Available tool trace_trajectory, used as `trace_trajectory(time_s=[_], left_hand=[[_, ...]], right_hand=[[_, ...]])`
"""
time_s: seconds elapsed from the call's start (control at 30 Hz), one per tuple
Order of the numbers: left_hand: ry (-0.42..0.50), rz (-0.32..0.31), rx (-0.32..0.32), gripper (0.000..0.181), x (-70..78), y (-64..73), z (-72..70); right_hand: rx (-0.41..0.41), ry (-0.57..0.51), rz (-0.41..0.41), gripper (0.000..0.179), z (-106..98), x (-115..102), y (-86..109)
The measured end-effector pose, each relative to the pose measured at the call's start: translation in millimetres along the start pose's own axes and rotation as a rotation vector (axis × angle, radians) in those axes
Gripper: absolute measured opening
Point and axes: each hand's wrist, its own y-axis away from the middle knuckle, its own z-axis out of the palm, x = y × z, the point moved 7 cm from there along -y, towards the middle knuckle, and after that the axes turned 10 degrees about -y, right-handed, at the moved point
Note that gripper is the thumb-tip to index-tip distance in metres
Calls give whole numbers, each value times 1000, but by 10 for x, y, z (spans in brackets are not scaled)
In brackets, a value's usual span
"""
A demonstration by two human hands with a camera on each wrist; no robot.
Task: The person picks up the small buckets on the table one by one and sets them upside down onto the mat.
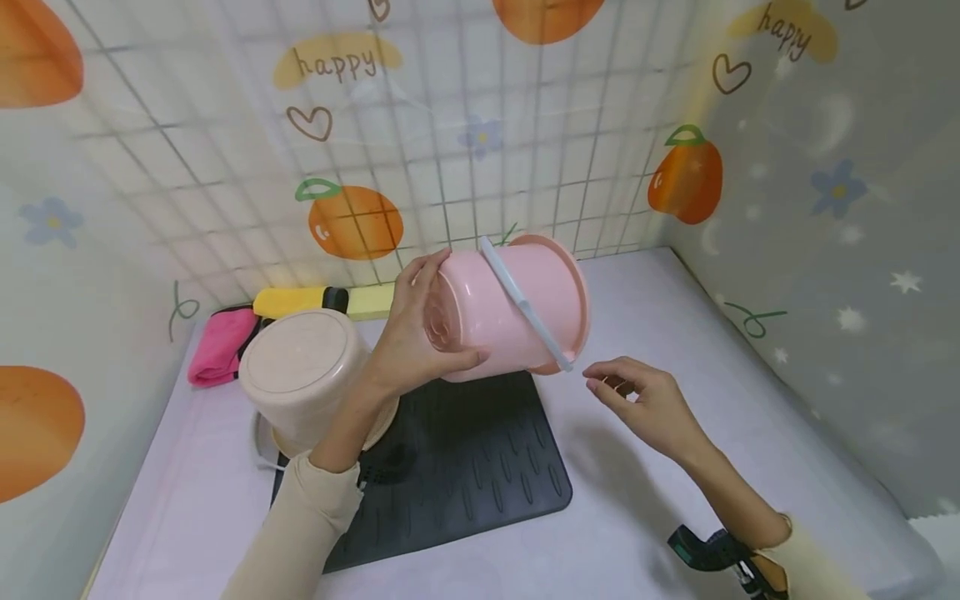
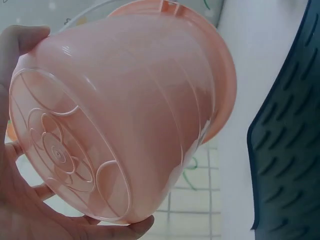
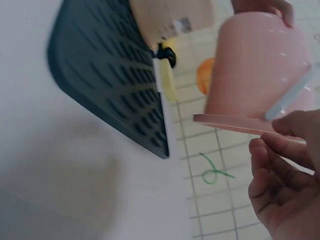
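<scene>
My left hand (image 1: 412, 333) grips a pink bucket (image 1: 517, 308) round its base, thumb on one side and fingers on the other. The bucket lies on its side in the air above the dark mat, mouth to the right. A molded flower pattern (image 2: 60, 155) shows on its bottom in the left wrist view. Its pale grey handle (image 1: 525, 304) lies across the bucket's wall. Close to the rim and the handle's lower end is my right hand (image 1: 645, 404), fingers loosely bent with nothing in them. The bucket's inside is hidden.
A black ridged mat (image 1: 480, 467) lies on the white table. An upside-down cream bucket (image 1: 303, 358) stands at the mat's left. Behind it are a pink cloth (image 1: 221, 346), a yellow rolled item (image 1: 292, 300) and a pale yellow block (image 1: 371, 302). A grid wall (image 1: 450, 167) rises behind.
</scene>
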Motion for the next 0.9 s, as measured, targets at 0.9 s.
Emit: trace_trajectory(time_s=[0.9], left_hand=[[-138,-22,-83,116,-44,78,-302]], right_hand=[[-361,10,-200,22,948,31,498]])
